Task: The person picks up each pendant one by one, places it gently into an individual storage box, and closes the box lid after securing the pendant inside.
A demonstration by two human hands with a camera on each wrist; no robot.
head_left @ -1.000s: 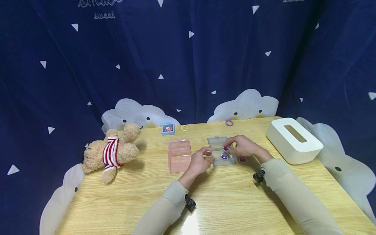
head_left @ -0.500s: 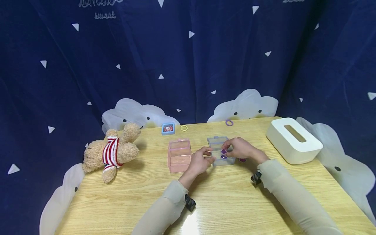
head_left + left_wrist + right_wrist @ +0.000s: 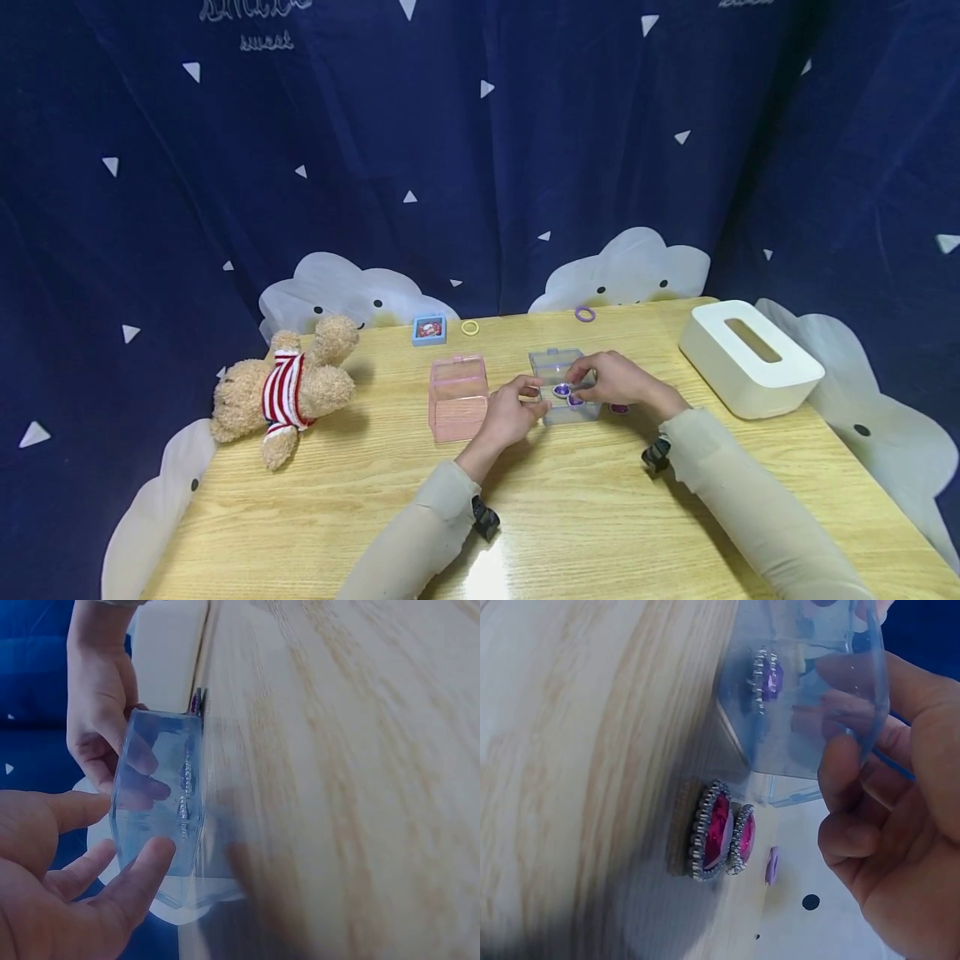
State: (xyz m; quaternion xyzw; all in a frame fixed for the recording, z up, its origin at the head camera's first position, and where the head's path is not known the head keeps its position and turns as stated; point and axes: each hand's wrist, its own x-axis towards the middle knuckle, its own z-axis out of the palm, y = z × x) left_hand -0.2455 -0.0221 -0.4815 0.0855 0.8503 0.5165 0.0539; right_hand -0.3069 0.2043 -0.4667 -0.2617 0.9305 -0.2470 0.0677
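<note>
L hand [image 3: 510,412]: mine, released, fingers loose at L end of clear blue box [image 3: 573,415], can't tell if tips touch its wall
R hand [image 3: 621,380]: mine, gripping nothing I can make out, fingers bent loosely, some tips inside blue box right by gems
Purple gems [image 3: 562,390]: 2, in blue box, close together, silver beaded rims
Blue box: on bench [image 3: 570,517] w/ lid [image 3: 553,358] up at far side
Pink gems [image 3: 714,832]: 2, on bench just R of blue box, close together
Pink box [image 3: 459,429]: open, just L of my L hand
Bear [image 3: 283,392]: lying far L, striped red/wht top
Back edge: blue case [image 3: 417,332], yellow ring [image 3: 470,334] beside it, purple ring [image 3: 577,314] further R
Tissue box [image 3: 795,387]: wht, far R
Curtain [image 3: 480,167]: navy, w/ wht triangles & clouds
</note>
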